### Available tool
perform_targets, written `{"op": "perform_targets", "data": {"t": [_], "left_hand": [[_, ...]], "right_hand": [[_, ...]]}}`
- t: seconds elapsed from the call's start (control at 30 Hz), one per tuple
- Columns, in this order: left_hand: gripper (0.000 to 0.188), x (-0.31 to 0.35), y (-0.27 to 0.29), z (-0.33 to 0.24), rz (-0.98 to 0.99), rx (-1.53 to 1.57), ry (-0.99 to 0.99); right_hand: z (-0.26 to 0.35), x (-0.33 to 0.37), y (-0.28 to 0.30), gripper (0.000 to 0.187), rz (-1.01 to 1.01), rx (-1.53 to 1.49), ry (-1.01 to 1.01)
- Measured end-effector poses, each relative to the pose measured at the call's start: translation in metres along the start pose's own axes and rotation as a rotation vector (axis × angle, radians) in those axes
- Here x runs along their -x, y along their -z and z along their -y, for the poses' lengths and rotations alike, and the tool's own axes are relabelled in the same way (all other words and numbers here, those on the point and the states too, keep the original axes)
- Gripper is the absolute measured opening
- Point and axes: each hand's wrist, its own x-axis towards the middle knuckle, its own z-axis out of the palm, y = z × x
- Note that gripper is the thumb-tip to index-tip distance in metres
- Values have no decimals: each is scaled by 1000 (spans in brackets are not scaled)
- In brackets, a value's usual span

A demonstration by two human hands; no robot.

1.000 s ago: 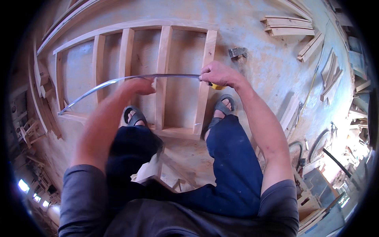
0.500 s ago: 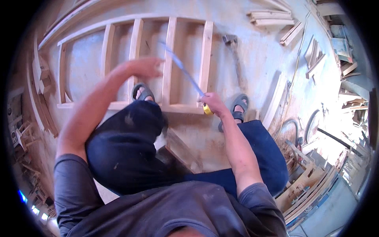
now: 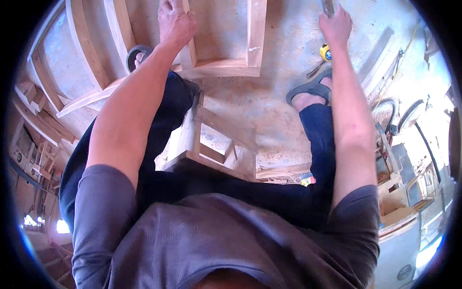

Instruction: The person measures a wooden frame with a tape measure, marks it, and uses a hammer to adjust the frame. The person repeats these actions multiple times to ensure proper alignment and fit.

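Left fingers (image 3: 166, 6) now clasp a slat (image 3: 188, 52), right fingers (image 3: 325, 20) a grey piece (image 3: 328, 6) (tape measure (image 3: 326, 52) nearby).

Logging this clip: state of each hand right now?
Left hand: closed at a slat; whether gripping it, can't tell.
Right hand: closed on a greyish item, kind unclear.

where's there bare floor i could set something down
Bare floor lies between the frame, stool and right sandal. Another patch runs up between the end slat and right hand. It's crowded at far right, with wood, and left of the frame, where boards lie.
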Motion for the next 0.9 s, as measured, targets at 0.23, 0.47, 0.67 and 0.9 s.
{"op": "perform_targets", "data": {"t": [0.23,0.47,0.67,0.9], "left_hand": [[77,7,-8,11,-106,-45,-50],[76,14,-9,14,-96,56,-17],[79,23,2,-7,-69,311,143],[96,64,-44,27,-243,22,109]], "right_hand": [[61,-61,-7,23,642,-692,-655],[140,108,81,21,786,-1303,-1166],[125,216,124,22,755,-1111,-1369],[179,246,149,20,942,-1043,-1277]]}}
